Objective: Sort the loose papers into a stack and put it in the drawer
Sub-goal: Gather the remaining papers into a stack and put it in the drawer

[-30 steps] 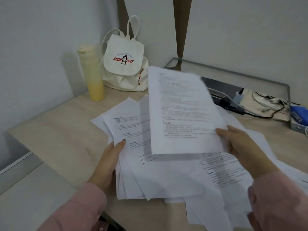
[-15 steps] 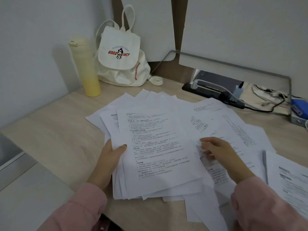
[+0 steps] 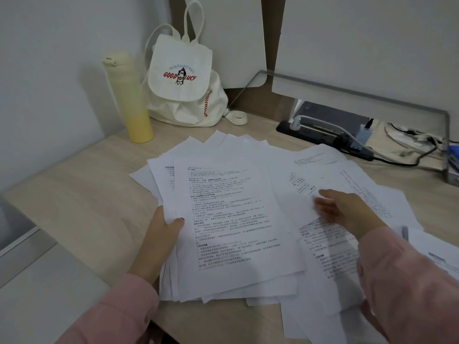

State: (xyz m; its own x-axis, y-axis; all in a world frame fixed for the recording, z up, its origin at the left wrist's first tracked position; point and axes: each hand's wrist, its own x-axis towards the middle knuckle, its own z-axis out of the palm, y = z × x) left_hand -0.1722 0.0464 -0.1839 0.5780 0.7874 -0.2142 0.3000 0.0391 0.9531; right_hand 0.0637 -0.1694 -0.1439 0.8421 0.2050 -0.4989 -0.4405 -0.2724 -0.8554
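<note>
A rough stack of printed white papers [image 3: 231, 219] lies on the light wooden desk [image 3: 82, 194], its sheets fanned out at the far end. My left hand [image 3: 161, 234] grips the stack's left edge, thumb on top of the sheets. To the right lie more loose papers [image 3: 347, 175], spread and overlapping. My right hand [image 3: 340, 209] rests on those loose sheets with its fingers stretched toward the stack; its fingertips are blurred. No drawer is in view.
A yellow bottle [image 3: 129, 100] and a white canvas backpack [image 3: 186, 83] stand at the back left by the wall. A black power strip [image 3: 323, 137] with cables lies under a grey riser shelf [image 3: 372, 100] at the back right. The desk's left edge drops off nearby.
The sheet my right hand held up a second ago now lies on top of the stack. My right hand let it go and moved right onto the loose papers. My left hand stayed.
</note>
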